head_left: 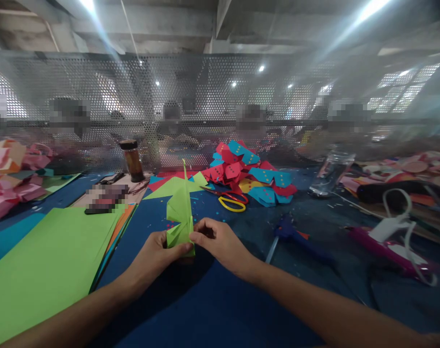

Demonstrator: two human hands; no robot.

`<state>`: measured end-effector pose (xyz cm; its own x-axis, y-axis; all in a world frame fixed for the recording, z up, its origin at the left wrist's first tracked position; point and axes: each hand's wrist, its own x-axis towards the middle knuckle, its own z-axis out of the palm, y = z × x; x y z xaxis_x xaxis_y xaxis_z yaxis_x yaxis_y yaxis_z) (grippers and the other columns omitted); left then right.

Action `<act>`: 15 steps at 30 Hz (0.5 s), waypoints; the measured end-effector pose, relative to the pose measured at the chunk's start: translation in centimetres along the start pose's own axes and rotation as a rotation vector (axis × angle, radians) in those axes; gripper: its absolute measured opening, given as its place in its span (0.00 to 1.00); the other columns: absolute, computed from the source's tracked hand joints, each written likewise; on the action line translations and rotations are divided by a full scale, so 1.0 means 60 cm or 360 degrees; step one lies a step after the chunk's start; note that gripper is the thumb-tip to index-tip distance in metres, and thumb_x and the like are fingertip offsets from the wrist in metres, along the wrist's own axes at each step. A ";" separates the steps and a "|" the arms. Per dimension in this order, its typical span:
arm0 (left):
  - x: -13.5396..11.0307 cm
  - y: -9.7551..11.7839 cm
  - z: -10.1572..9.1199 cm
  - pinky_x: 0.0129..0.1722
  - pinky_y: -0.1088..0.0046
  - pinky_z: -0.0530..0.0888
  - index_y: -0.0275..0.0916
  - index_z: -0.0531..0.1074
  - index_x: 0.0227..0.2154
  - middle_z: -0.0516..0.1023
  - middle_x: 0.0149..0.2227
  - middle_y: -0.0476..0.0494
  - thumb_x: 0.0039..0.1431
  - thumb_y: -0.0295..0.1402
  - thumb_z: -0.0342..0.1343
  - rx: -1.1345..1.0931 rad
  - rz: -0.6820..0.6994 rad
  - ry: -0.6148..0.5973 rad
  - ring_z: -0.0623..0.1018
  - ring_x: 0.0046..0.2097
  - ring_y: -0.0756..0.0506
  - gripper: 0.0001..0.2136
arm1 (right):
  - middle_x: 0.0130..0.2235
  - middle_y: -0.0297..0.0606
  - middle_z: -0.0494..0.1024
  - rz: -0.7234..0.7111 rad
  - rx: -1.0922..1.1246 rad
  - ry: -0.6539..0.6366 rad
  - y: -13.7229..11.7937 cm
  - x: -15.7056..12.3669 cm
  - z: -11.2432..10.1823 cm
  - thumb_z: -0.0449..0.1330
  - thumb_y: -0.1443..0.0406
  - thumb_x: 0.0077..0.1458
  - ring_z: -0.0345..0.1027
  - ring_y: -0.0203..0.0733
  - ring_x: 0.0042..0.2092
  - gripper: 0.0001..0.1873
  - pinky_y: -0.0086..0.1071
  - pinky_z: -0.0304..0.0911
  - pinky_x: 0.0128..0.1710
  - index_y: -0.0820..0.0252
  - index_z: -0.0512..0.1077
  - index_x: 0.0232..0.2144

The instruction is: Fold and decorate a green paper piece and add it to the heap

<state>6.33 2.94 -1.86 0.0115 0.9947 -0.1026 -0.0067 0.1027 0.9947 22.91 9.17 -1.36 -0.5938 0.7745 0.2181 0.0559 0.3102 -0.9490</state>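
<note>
A folded piece of light green paper (179, 212) stands upright between my two hands, with creases fanning out on its left side. My left hand (161, 249) pinches its lower left part, the thumb lying across the front near the bottom. On the right edge, my right hand (216, 237) grips the paper low down between thumb and fingers. Just beyond lie more cut green paper (165, 187) and a pair of scissors (234, 200) with red and yellow handles. The fingers behind the paper are partly hidden.
Green sheets (56, 251) lie stacked at left, a phone (107, 198) behind them. A dark-lidded bottle (133, 162) stands near the perforated screen (191, 96). Red and blue dotted paper pieces (241, 169) form a pile. At right are a blue glue gun (295, 237), a magenta tool (386, 246) and a clear cup (330, 174).
</note>
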 end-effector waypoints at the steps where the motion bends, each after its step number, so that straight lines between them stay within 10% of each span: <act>1: -0.001 0.001 0.000 0.31 0.74 0.74 0.34 0.76 0.26 0.75 0.23 0.51 0.41 0.38 0.69 -0.0009 -0.0006 -0.0007 0.74 0.27 0.50 0.13 | 0.29 0.31 0.73 0.0005 -0.0004 0.0009 -0.001 -0.001 0.000 0.61 0.64 0.53 0.66 0.36 0.32 0.06 0.28 0.60 0.33 0.61 0.70 0.29; 15: -0.001 0.004 0.003 0.28 0.76 0.72 0.34 0.75 0.24 0.78 0.21 0.50 0.41 0.34 0.68 0.0067 -0.0098 -0.0056 0.75 0.24 0.50 0.10 | 0.28 0.31 0.71 -0.0015 -0.0037 0.0107 -0.008 -0.001 0.000 0.62 0.62 0.52 0.64 0.35 0.31 0.08 0.29 0.59 0.32 0.61 0.70 0.28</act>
<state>6.50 2.90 -1.59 0.0458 0.9854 -0.1638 0.0373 0.1622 0.9861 22.93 9.01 -0.94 -0.5392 0.8066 0.2423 0.0700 0.3296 -0.9415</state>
